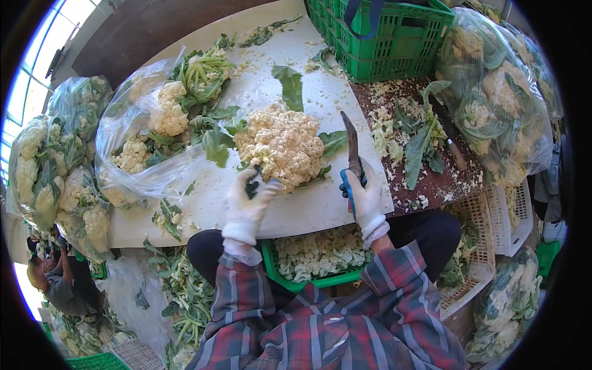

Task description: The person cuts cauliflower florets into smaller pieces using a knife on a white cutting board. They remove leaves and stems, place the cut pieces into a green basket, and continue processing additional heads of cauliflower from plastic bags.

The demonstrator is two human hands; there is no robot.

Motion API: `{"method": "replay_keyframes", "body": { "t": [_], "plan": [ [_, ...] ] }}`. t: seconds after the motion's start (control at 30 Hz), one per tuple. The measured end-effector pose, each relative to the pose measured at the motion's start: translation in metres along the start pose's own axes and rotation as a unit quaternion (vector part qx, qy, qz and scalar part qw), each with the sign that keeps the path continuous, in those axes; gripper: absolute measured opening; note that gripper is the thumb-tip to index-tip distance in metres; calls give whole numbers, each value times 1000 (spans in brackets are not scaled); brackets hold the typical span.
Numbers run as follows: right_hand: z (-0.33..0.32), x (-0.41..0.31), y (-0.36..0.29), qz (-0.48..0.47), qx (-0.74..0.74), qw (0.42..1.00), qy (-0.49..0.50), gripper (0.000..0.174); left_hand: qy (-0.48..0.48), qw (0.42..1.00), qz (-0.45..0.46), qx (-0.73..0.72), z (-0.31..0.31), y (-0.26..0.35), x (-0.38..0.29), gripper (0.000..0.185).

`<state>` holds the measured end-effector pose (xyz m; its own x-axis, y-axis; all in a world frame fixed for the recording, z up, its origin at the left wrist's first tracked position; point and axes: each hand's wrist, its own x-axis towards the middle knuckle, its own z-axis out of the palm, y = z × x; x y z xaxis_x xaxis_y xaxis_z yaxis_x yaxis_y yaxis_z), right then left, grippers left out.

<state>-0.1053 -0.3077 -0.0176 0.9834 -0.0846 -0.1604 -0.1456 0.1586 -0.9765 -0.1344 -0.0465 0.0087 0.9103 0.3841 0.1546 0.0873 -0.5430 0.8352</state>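
A large cream cauliflower head (pixel 283 147) lies on the white tabletop (pixel 296 212), with some green leaves spread around it. My left hand (pixel 249 196), in a white glove with darker fingertips, is at the head's lower left edge. Its fingers are apart and curled; whether they touch the curds is hard to tell. To the right of the head, my right hand (pixel 365 189), in a white and blue glove, grips a knife (pixel 352 141) with a curved, stained blade. The blade points up and away from me, apart from the cauliflower.
An opened plastic bag (pixel 118 138) of cauliflowers lies on the left, and another full bag (pixel 502 97) on the right. A green crate (pixel 384 51) stands at the back. Below the table edge, a green crate (pixel 289 283) holds cut florets. A second knife (pixel 457 155) lies right. A person (pixel 64 282) is at far left.
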Motion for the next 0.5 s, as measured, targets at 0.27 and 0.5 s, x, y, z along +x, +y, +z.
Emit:
{"method": "replay_keyframes", "body": {
  "t": [0.27, 0.5],
  "plan": [
    [29, -35, 34, -204, -247, 947, -14, 58, -92, 988, 119, 23, -2, 5, 166, 80],
    [50, -37, 49, 2, 22, 999, -30, 52, -253, 799, -212, -504, 39, -85, 194, 51]
  ]
}}
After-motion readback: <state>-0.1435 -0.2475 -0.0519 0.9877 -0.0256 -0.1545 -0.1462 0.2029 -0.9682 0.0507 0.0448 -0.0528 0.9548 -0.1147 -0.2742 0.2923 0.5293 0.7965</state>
